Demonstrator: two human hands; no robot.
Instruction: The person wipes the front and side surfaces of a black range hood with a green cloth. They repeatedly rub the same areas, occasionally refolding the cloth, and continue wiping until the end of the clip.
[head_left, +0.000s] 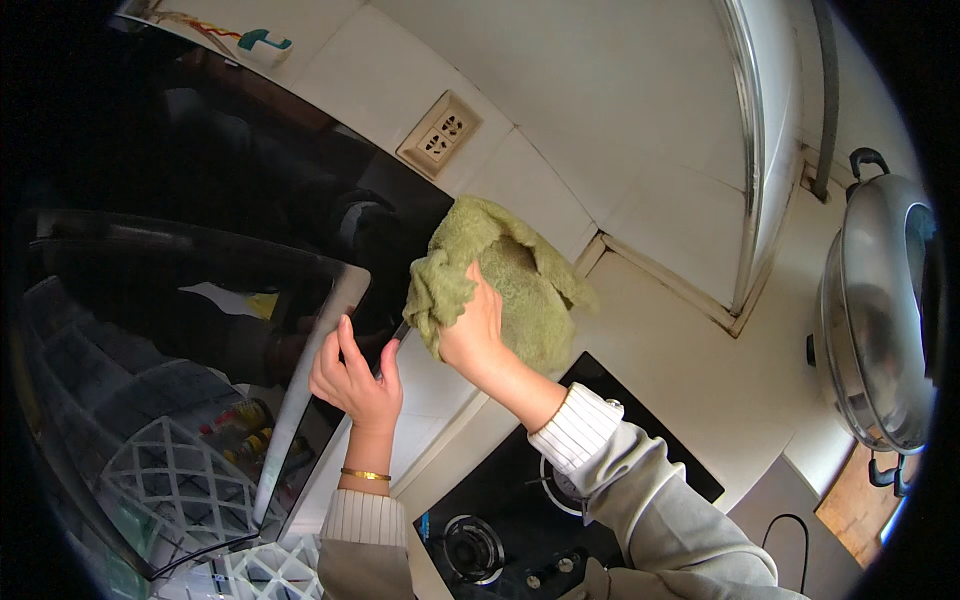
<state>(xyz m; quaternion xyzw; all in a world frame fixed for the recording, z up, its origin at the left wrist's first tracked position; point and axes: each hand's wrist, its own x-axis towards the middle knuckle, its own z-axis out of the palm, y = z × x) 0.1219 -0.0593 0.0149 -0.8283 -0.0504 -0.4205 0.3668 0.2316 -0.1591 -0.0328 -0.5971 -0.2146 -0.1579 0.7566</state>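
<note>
My right hand (475, 322) grips a green fluffy cleaning cloth (525, 307). The cloth is bunched around the fingers and hides most of them. It lies at the side edge of a black glossy panel (300, 165), which looks like part of a range hood, next to the tiled wall. My left hand (356, 379) is at the silver edge (296, 390) of a second glass panel (187, 330) that juts out, its fingertips touching that edge and its thumb apart. Reflections cover the dark glass.
Below lies a black gas hob (510, 517) with burners and knobs. A large lidded steel pan (870, 315) stands at the right, near a wooden board (862, 499). On the tiles is a double wall socket (439, 135); a white and green plug-like piece (265, 48) with wires sits above the hood.
</note>
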